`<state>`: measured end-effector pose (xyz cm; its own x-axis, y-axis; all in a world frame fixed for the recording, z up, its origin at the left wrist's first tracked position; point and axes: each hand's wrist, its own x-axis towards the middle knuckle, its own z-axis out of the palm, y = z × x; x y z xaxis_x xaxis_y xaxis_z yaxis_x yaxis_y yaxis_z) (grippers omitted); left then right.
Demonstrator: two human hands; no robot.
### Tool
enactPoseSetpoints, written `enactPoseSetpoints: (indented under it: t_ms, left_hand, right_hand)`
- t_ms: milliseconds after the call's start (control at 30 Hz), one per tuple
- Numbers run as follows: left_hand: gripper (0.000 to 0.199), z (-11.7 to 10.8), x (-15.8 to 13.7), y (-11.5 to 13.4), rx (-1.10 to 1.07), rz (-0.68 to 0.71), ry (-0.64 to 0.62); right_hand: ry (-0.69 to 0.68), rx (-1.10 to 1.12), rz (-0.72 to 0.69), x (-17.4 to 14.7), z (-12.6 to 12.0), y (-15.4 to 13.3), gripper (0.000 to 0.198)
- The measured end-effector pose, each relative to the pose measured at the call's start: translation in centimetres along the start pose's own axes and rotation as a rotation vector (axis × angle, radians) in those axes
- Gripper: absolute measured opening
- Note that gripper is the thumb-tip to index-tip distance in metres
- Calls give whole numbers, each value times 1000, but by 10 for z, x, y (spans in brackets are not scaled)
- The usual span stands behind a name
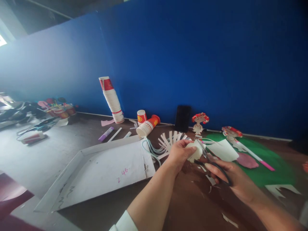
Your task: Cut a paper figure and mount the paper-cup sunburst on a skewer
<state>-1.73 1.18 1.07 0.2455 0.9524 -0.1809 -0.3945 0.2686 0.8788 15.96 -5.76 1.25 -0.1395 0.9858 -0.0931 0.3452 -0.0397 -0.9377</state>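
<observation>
Pinched in my left hand is a small piece of white paper with a rounded outline. My right hand grips a pair of scissors with dark handles, its blades right at the paper's right edge. Just behind my left hand lies a paper cup cut into a fan of white strips. A loose white sheet and a pink paper shape are to the right of the scissors. Small paper scraps lie below the blades.
A white box lid with pink writing fills the left front. Stacked paper cups lean at the blue partition. A phone, a paper doll, a pink marker and a green mat are toward the back right.
</observation>
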Motion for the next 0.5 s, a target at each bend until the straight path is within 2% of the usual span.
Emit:
enactPoseSetpoints:
  t_ms: [300,500]
  left_hand:
    - [25,0,2,-1,18,18,9]
    - [25,2,-2,1,44,35,-6]
  right_hand:
    - [13,48,19,2,3,1,52]
    - [26,-105,-164,7,-1,6,41]
